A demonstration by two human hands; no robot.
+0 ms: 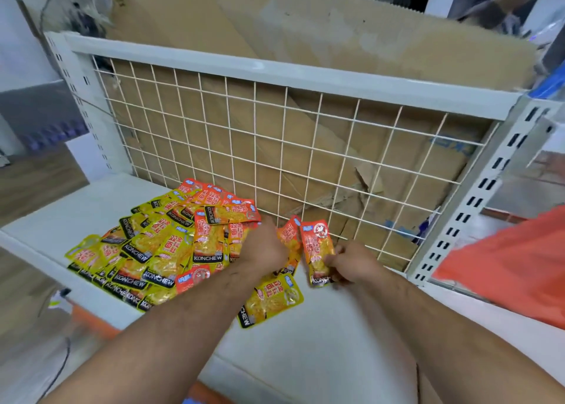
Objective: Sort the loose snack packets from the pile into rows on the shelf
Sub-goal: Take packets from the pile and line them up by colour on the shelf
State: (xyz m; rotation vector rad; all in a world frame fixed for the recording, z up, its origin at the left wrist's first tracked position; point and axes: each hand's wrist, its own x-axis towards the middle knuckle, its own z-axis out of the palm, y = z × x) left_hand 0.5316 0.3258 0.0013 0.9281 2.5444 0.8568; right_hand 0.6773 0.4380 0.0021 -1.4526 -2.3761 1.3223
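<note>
A pile of yellow and orange snack packets (159, 244) lies on the white shelf (336, 357), left of centre, against the wire grid back. My right hand (351, 263) pinches the lower part of an orange packet (316, 246) that stands tilted near the grid. At the right edge of the pile, my left hand (266, 246) reaches in, fingers curled around another orange packet (289, 235). One yellow packet (270, 302) lies loose below my left wrist.
A white wire grid (275, 146) backs the shelf, with flattened cardboard (305, 52) behind it. Slotted metal uprights (477, 202) stand at the right and left. An orange sheet (513, 269) overhangs the shelf's right end. Bare shelf surface extends right of the pile.
</note>
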